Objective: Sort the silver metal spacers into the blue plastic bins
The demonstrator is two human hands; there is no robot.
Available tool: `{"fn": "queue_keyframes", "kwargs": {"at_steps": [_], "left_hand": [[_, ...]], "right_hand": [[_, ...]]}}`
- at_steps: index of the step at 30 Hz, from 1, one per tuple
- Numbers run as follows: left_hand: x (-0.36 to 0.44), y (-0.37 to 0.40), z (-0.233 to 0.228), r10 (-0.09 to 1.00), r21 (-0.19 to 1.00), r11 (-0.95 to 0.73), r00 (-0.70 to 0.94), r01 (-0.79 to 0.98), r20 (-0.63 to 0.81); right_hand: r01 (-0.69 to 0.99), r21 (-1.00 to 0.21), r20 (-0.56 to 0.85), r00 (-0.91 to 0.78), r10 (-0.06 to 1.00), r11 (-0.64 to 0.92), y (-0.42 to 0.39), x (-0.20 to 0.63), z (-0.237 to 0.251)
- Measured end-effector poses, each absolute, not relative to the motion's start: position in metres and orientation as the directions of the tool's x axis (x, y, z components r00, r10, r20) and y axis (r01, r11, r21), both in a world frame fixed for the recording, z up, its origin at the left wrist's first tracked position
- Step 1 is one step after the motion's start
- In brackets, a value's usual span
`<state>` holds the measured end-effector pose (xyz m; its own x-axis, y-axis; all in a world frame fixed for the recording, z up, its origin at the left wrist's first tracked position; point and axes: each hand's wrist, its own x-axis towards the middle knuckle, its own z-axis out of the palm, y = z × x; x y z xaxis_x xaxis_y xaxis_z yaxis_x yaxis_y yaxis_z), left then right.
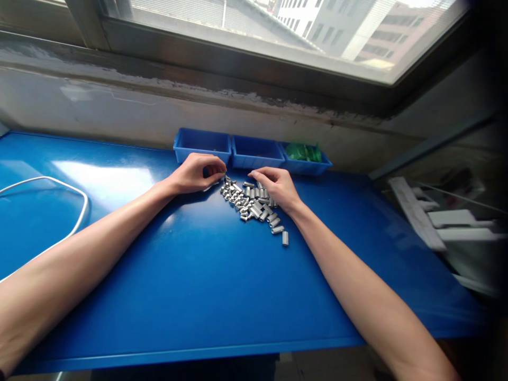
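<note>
A pile of small shiny metal parts lies on the blue table in front of both hands. On its left are short pieces that look like bolts (234, 198); on its right are longer metal cylinders (256, 210). At the pile's far left edge, my left hand (200, 173) is closed in a pinch, with a small metal part at its fingertips, too small to name exactly. My right hand (278, 186) hovers over the right side of the pile, thumb and forefinger pressed together. Whatever it may hold cannot be made out. One cylinder (285, 238) stands apart nearest me.
Three blue bins stand along the wall: a left bin (202, 154), a middle bin (257, 162) and a right bin (305, 168) with green plastic (304, 152) inside. A white cable (85, 203) curves across the table's left. A window frame (238, 66) rises behind.
</note>
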<state>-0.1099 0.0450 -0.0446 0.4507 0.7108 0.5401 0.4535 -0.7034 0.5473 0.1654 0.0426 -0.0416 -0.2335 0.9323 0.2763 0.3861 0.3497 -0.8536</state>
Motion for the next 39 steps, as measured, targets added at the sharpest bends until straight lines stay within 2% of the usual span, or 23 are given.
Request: {"fn": "queue_keyframes", "kwargs": {"at_steps": [9,13,15,18,20,23,27,31,34,39], "left_hand": [[-0.110,0.048,-0.046,0.689,0.519,-0.724,0.494,0.454,0.530],[-0.109,0.047,-0.046,0.682,0.498,-0.720,0.360,0.483,0.636],[-0.108,0.048,-0.047,0.691,0.547,-0.691,0.209,0.473,0.692],[-0.106,0.051,-0.051,0.747,0.686,-0.630,0.044,0.363,0.663],[-0.106,0.053,-0.054,0.786,0.744,-0.593,0.023,0.308,0.618],[-0.106,0.054,-0.055,0.800,0.752,-0.582,0.050,0.308,0.598],[-0.106,0.049,-0.051,0.747,0.660,-0.640,0.120,0.393,0.653],[-0.103,0.044,-0.048,0.596,0.428,-0.760,0.263,0.489,0.759],[-0.102,0.043,-0.050,0.527,0.299,-0.812,0.408,0.501,0.746],[-0.103,0.044,-0.051,0.553,0.295,-0.815,0.518,0.499,0.653]], "right_hand": [[0.444,-0.827,0.266,-0.232,0.936,0.345,0.041,0.164,-0.041],[0.449,-0.822,0.272,-0.230,0.934,0.350,0.042,0.164,-0.042],[0.456,-0.816,0.277,-0.231,0.933,0.355,0.042,0.165,-0.043],[0.469,-0.805,0.282,-0.237,0.930,0.363,0.041,0.165,-0.042],[0.482,-0.793,0.288,-0.242,0.927,0.372,0.040,0.165,-0.042],[0.510,-0.746,0.329,-0.276,0.903,0.428,0.039,0.165,-0.041],[0.544,-0.653,0.382,-0.364,0.849,0.527,0.038,0.165,-0.040],[0.551,-0.628,0.377,-0.401,0.835,0.549,0.039,0.166,-0.041],[0.554,-0.622,0.373,-0.412,0.831,0.553,0.039,0.165,-0.041],[0.587,-0.619,0.343,-0.395,0.852,0.522,0.040,0.163,-0.040]]}}
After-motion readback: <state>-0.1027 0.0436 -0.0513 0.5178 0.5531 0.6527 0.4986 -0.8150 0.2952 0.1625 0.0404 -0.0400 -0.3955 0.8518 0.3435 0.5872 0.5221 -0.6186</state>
